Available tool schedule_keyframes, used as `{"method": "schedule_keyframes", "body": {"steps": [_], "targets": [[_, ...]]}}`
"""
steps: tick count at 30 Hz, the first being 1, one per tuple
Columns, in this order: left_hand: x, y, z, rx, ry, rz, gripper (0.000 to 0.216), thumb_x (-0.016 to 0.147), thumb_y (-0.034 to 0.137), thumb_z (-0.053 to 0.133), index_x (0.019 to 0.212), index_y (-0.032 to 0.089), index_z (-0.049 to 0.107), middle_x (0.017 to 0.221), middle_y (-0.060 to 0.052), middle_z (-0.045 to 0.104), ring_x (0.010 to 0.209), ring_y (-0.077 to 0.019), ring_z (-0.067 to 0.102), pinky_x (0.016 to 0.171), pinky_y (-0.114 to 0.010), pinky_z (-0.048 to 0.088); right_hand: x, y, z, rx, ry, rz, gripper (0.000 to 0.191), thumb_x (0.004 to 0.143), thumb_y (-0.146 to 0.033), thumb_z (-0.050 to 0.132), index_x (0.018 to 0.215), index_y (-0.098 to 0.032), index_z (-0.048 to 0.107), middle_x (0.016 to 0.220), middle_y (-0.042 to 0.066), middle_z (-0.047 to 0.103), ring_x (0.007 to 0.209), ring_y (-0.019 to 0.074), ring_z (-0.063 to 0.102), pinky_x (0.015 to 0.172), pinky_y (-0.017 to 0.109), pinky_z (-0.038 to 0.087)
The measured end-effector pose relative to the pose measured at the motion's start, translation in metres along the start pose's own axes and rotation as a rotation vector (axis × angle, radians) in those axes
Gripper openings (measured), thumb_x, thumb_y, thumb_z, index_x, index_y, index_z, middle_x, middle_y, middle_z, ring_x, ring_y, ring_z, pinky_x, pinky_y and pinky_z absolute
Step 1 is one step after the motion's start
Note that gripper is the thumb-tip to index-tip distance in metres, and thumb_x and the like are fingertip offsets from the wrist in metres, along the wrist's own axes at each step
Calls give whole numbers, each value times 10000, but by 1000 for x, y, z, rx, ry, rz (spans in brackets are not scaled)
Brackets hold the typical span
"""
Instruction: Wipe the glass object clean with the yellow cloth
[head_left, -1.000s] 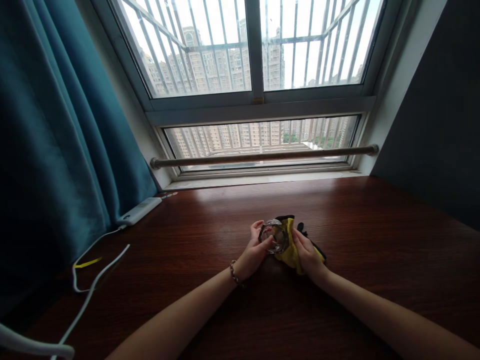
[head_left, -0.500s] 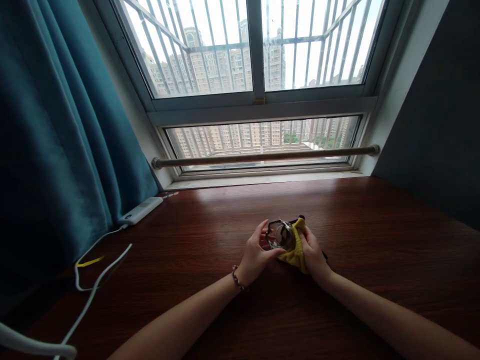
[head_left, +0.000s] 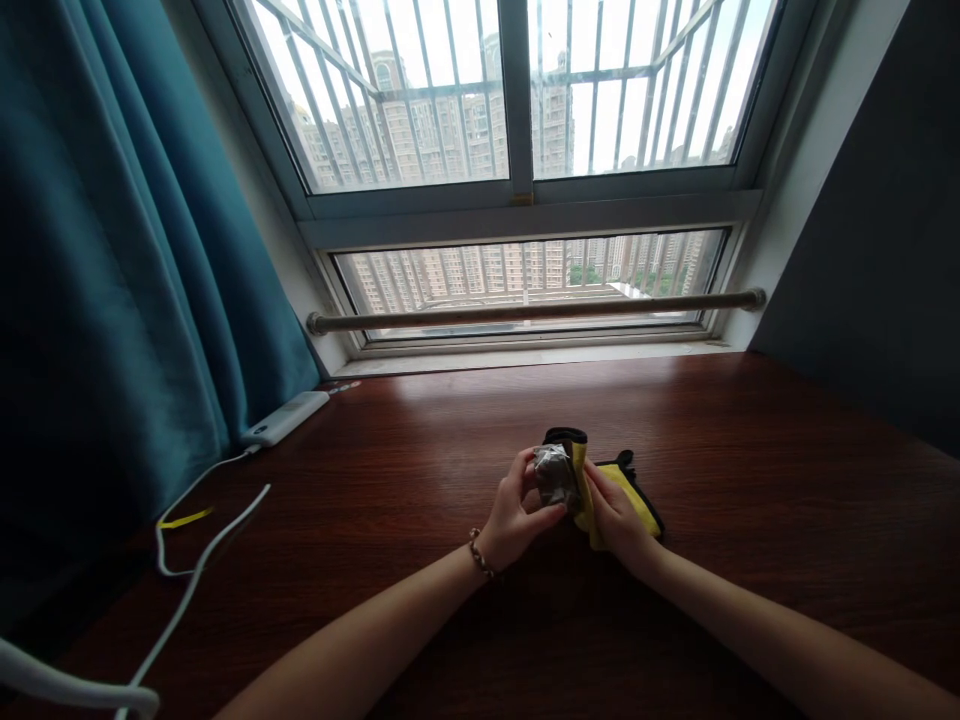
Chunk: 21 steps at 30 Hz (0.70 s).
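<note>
The left hand (head_left: 516, 512) grips a small glass (head_left: 553, 474) just above the table (head_left: 750, 480), fingers curled around its left side, thumb under it. The right hand (head_left: 613, 512) presses a yellow cloth (head_left: 600, 490) against the glass's right side, fingers closed on cloth. A white power bank (head_left: 285, 419) lies well left of the glass, by the curtain (head_left: 112, 300).

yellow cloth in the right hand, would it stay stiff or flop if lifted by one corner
Probably floppy: the yellow cloth bends around the clear glass object and drapes over the right hand. Likely light, since its loose end lies flat on the table. Not slippery, I would guess; it looks like soft fabric.
</note>
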<state>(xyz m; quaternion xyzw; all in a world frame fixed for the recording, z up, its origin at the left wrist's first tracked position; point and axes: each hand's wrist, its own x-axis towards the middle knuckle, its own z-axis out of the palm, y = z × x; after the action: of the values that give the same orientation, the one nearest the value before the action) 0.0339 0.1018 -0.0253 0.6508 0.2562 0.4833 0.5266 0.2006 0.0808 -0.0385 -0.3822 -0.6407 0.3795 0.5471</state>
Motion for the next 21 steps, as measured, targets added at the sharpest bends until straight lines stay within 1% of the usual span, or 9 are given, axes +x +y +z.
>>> {"method": "schedule_keyframes", "body": {"steps": [3,5,8,11,13,15,16,18,21], "targets": [[4,-3,-1,-134,59,-57,535,736,466,668,1155,166,523,1096,-76,637,1018,-221,595,854,-287,481,0,0,-2,-108,12,-2,438,950,-427,436,1289,-157,496,1188,71,567,1072,183,544,907,269,421],[7,-4,0,-274,128,-150,541,738,566,612,1067,137,589,1064,-96,658,985,-239,613,839,-315,493,-2,-3,-3,-150,18,3,408,931,-402,483,1258,-163,534,1170,54,582,1073,182,549,899,254,421],[9,-2,2,-464,234,-303,613,691,656,593,982,118,626,936,-108,698,854,-252,657,787,-368,523,-4,-6,-3,-165,34,26,321,899,-384,540,1132,-184,633,1049,34,635,958,186,598,801,244,452],[8,-1,2,-512,268,-315,637,684,674,584,970,107,626,887,-117,704,792,-265,672,756,-404,538,-4,-3,-3,-22,40,123,333,860,-420,587,1060,-164,661,956,51,652,860,199,617,728,257,470],[7,-2,1,-475,271,-248,628,726,664,553,1021,112,600,937,-119,696,827,-268,673,786,-412,536,-2,2,-3,175,107,236,415,813,-475,629,1046,-131,641,940,76,646,836,209,617,711,269,482],[7,-2,0,-375,278,-164,600,766,623,546,1097,122,548,1000,-120,672,888,-268,665,826,-412,527,1,7,-5,307,248,316,508,751,-533,668,1034,-116,608,937,90,636,833,210,612,698,267,488],[7,-3,0,-308,296,-127,596,763,587,579,1141,131,510,1042,-122,651,932,-267,653,851,-408,520,2,9,-6,330,321,331,556,718,-561,682,1040,-117,590,951,91,628,848,210,607,697,261,487],[8,-5,1,-167,339,-81,675,701,477,702,1228,165,417,1128,-122,595,1026,-262,615,903,-403,503,4,10,-6,338,405,327,632,669,-600,700,1063,-125,560,990,88,613,879,202,593,705,248,487],[9,-10,5,41,383,-6,900,580,322,818,1311,227,301,1228,-108,506,1145,-243,537,980,-395,464,3,8,-5,338,407,265,608,678,-585,703,1052,-130,552,989,73,598,840,166,578,704,222,488]]}}
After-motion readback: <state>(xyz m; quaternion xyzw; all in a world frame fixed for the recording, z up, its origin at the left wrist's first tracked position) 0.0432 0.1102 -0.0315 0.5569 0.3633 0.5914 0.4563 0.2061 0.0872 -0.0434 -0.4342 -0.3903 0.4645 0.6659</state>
